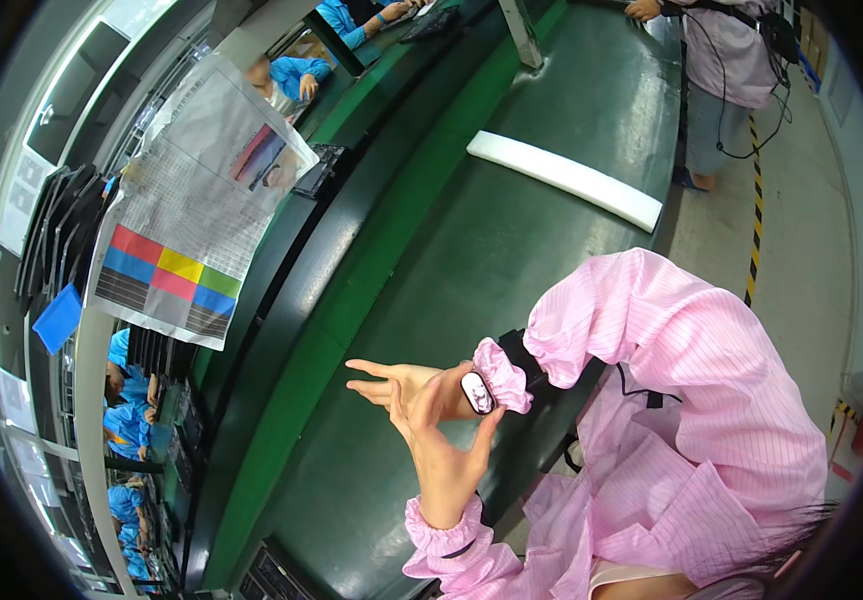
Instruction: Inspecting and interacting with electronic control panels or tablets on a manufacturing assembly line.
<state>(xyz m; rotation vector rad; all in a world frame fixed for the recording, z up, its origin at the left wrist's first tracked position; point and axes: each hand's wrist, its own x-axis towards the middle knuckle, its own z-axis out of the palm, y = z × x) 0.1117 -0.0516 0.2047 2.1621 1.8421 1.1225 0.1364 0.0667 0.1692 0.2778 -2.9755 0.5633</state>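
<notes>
My right hand [403, 378] reaches out over the green work surface [421, 300], open, with its fingers stretched out and apart. At its wrist sits a small rounded smartwatch [477, 393] with a dark rim and a lit, pale picture on its face. My left hand [441, 465] comes up from below and pinches the watch's edges between thumb and a finger. Next to the watch, the gathered pink cuff [503, 375] and a black band [529, 358] circle the right forearm. Part of the right palm is hidden behind the left fingers.
A long white foam strip [563, 180] lies across the bench farther off. A printed sheet with coloured blocks [176, 220] hangs at the left. One person in pink [731, 60] stands beyond the bench; several people in blue [131, 420] sit along the line.
</notes>
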